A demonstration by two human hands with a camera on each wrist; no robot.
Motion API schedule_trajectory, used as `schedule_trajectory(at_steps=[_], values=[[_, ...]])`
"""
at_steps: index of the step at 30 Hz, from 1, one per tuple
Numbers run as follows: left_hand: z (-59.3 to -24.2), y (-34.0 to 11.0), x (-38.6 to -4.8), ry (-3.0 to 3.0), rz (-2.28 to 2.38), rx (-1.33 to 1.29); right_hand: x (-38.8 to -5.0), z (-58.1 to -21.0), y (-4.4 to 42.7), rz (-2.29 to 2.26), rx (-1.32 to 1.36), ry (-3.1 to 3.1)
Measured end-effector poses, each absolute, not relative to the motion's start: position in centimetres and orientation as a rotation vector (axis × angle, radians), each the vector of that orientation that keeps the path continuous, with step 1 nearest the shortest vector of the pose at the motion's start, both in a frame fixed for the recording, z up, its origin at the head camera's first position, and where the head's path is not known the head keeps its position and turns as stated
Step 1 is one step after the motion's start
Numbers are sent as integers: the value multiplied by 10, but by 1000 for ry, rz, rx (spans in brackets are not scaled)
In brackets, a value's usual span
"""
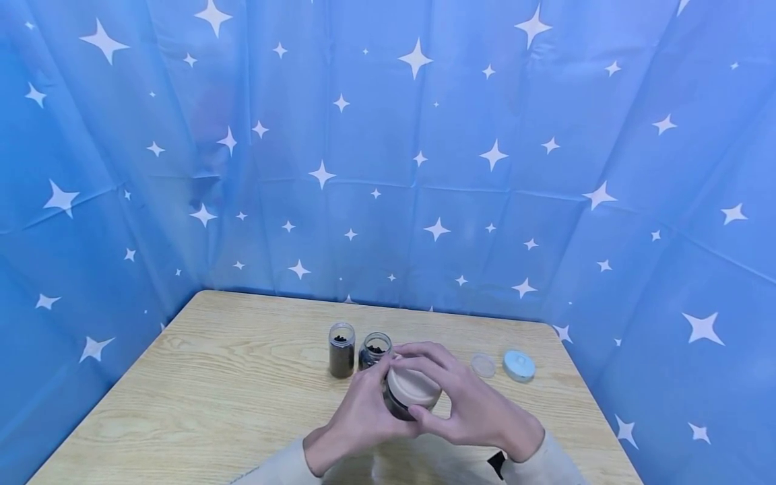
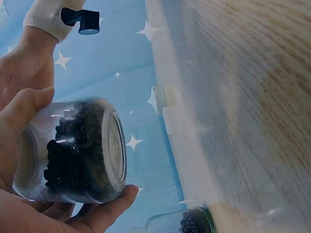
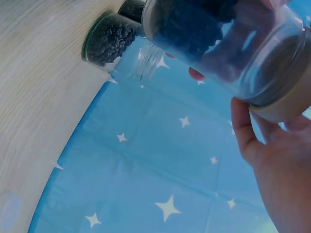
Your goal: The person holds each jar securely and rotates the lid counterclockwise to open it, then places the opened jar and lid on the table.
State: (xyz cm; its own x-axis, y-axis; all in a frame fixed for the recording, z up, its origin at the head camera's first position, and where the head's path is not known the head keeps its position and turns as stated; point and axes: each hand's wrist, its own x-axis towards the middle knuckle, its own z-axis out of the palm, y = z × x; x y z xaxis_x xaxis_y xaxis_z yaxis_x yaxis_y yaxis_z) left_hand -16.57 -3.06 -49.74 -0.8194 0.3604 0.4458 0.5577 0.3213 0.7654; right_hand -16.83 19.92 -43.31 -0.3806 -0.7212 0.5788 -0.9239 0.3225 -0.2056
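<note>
Above the table's near middle, my left hand (image 1: 364,409) grips a clear glass jar (image 2: 82,150) partly filled with dark, bean-like pieces. In the left wrist view the jar lies on its side, tipped by the camera's angle. My right hand (image 1: 469,401) holds the jar's beige lid (image 1: 415,385) by its rim, fingers over the far side and thumb on the near side. The lid sits on the jar's mouth; whether it is screwed tight, I cannot tell. Just beyond the hands stands a short uncapped jar (image 1: 374,351) of dark pieces, partly hidden.
Left of the short jar is a taller uncapped jar (image 1: 341,358), also of dark contents. To the right lie a clear disc (image 1: 483,365) and a light blue lid (image 1: 519,366). A starry blue curtain (image 1: 376,202) hangs behind the wooden table (image 1: 200,397).
</note>
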Motion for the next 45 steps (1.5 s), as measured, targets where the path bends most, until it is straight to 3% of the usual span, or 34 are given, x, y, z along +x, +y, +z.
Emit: schedule_trajectory(at_steps=[18, 34, 45], values=[[-497, -31, -166, -2408, -1552, -834, -168, -437, 202, 701, 1402, -2261], [-497, -32, -168, -2398, -1502, -793, -145, -449, 178, 597, 908, -2364], [-497, -32, -167, -2390, -1451, -793, -139, -453, 168, 633, 878, -2298]])
